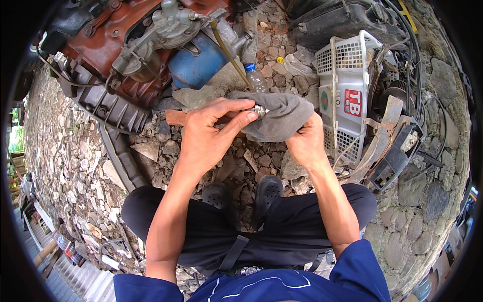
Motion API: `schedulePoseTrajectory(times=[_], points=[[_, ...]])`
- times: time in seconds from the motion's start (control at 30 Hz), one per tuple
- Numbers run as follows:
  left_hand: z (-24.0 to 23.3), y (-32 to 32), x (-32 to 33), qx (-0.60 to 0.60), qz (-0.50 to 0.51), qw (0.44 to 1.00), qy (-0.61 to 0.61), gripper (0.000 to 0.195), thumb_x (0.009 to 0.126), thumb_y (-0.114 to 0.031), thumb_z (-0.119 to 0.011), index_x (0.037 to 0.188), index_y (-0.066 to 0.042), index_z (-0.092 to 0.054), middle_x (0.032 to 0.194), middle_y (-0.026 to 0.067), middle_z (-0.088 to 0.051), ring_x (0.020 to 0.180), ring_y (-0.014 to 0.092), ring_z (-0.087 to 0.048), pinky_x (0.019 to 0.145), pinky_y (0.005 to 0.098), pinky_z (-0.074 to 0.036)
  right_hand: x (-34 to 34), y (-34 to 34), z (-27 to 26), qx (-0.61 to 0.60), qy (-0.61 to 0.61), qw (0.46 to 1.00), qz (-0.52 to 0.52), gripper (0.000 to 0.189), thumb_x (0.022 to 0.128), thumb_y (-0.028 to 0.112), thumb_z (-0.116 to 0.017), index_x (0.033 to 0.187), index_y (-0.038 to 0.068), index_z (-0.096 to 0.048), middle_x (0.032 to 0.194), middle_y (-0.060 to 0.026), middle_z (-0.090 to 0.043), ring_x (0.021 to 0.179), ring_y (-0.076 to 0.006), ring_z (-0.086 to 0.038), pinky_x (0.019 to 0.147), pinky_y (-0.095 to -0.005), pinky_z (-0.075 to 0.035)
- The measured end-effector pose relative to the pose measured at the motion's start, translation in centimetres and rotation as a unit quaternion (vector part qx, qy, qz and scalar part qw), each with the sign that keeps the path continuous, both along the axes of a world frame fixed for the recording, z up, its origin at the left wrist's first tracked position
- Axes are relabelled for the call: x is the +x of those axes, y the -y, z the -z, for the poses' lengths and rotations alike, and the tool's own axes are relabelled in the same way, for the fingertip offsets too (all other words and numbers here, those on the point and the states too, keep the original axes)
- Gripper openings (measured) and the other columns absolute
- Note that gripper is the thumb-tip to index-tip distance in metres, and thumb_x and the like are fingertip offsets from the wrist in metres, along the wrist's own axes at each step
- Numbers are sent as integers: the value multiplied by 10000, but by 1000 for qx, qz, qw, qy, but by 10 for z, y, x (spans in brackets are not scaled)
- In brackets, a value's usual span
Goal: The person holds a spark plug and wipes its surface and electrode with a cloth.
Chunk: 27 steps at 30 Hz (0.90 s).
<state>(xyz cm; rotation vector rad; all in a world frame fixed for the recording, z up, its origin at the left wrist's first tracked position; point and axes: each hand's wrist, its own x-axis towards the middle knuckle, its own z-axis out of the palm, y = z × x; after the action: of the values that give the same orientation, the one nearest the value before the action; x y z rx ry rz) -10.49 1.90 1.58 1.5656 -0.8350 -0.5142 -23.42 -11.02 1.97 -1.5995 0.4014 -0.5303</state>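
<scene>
Between the thumb and fingers of my left hand [215, 130] is a small shiny metal part [259, 110], perhaps a fitting; most of it is hidden by my fingers. A grey cloth [283, 117] drapes beside it and touches its right end. My right hand [308, 139] grips the cloth from the right, its fingertips covered by the folds. Just beyond the cloth stands a clear plastic bottle [257, 79] with a blue cap. A yellowish hose [228, 51] runs from a metal pump housing [175, 24] down behind the cloth, where its lower end is hard to see.
A reddish-brown engine block [94, 41] with a blue filter canister [198, 60] fills the upper left. At right, a white plastic basket [341, 79] leans near metal scraps [381, 139], cables and a stone wall [415, 211]. Broken rubble [158, 151] covers the ground around my shoes.
</scene>
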Motion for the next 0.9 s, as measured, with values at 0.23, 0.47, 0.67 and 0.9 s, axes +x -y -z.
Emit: schedulePoseTrajectory(times=[0.23,0.47,0.67,0.9], points=[[0,-2,-1,22,16,996,-84,135,826,-60,-701,954,-19,-690,772,64,-679,681,93,-627,620,225,-497,-6,4,15,-87,8,996,-6,232,768,-23,-673,996,-4,-636,1030,-75,-663,962,-182,-611,878,-319,-477],[2,1,0,-61,26,989,130,181,724,-32,-765,894,-15,-705,835,92,-694,736,151,-665,638,239,-505,-4,-2,6,77,-6,997,3,256,819,5,-606,1073,-16,-609,1035,-72,-644,906,-120,-602,810,-279,-491],[6,0,1,-95,49,965,238,226,695,-5,-772,911,-29,-708,900,87,-695,808,179,-686,687,274,-536,-2,3,6,166,-54,985,6,270,845,20,-543,1107,-12,-600,970,-49,-653,872,-107,-605,785,-270,-496],[2,2,0,-55,32,985,162,278,720,18,-746,986,-28,-681,881,80,-693,807,168,-689,661,249,-521,-7,6,11,172,-23,985,21,271,851,-1,-547,1119,-12,-592,983,-63,-657,867,-119,-619,763,-274,-514]])
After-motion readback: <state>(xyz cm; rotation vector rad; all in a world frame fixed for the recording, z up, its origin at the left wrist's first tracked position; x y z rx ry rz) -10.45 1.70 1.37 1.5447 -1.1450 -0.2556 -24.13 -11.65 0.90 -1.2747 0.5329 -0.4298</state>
